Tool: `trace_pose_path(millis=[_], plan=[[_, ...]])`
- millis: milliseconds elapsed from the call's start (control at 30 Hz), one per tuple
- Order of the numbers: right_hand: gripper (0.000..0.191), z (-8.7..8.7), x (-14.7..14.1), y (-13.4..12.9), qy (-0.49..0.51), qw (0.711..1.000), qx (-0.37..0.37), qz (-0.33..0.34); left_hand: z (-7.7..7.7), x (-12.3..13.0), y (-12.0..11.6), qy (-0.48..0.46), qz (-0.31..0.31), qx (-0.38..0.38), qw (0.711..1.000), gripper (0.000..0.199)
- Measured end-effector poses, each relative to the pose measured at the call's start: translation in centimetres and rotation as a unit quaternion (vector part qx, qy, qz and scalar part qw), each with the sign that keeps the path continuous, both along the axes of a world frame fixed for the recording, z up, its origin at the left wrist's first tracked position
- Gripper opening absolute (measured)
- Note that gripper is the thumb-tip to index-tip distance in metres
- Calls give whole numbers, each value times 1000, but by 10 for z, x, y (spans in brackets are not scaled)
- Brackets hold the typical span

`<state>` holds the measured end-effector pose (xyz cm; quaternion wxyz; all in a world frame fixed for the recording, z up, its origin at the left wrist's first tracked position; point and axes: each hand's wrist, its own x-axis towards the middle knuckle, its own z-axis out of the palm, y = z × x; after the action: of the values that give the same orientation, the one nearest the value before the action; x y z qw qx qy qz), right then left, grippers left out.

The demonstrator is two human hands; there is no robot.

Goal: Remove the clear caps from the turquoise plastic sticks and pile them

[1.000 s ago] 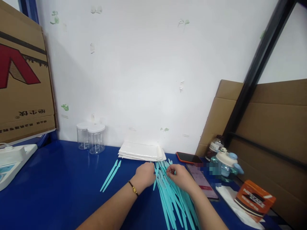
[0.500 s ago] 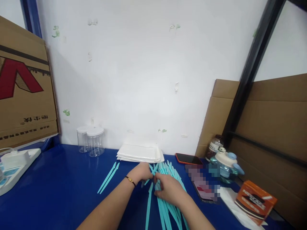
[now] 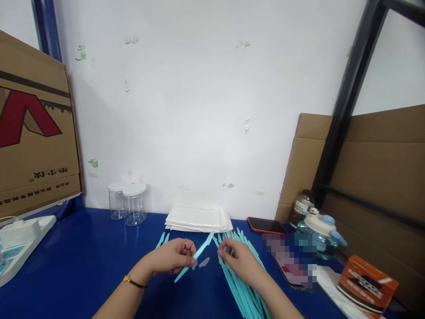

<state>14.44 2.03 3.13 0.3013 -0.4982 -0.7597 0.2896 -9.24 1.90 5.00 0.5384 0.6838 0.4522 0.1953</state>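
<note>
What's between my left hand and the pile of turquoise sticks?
In the head view, a small translucent piece and part of the held stick.

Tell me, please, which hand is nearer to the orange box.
Right. The right hand is left of the orange box; the left hand is farther left, holding a turquoise stick.
</note>
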Motion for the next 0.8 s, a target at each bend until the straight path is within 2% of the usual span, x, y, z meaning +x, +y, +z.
trace_pose_path(millis=[33, 100, 167, 267, 367, 400, 467, 600, 700, 800], plan=[[24, 1, -4, 1, 89, 995, -43, -4, -1, 3, -2, 4, -9, 8, 1000, 29], [36, 0, -15, 3, 229, 967, -114, -2, -1, 10, -6, 9, -26, 19, 999, 28], [40, -2, -24, 4, 304, 942, -141, 1, 1, 15, -9, 8, -30, 19, 999, 28], [40, -4, -21, 10, 364, 923, -121, -39, 4, 12, -10, 20, -27, 15, 999, 26], [37, 2, -2, 19, 413, 904, -69, -87, 5, 1, -8, 49, -20, 21, 998, 24], [36, 4, 4, 21, 410, 906, -58, -90, 5, -3, -7, 53, -10, 25, 998, 24], [35, 8, 10, 22, 360, 928, -54, -80, 5, -12, -3, 59, 31, 40, 997, 23], [28, 2, -10, 15, 170, 982, -74, -18, 1, -40, 8, 124, 172, 90, 973, 22], [14, -10, -36, 8, 69, 992, -103, 28, -6, -68, 15, 197, 266, 113, 937, 21], [19, -15, -48, 7, 29, 993, -106, 33, -13, -91, 18, 244, 304, 89, 916, 19]])
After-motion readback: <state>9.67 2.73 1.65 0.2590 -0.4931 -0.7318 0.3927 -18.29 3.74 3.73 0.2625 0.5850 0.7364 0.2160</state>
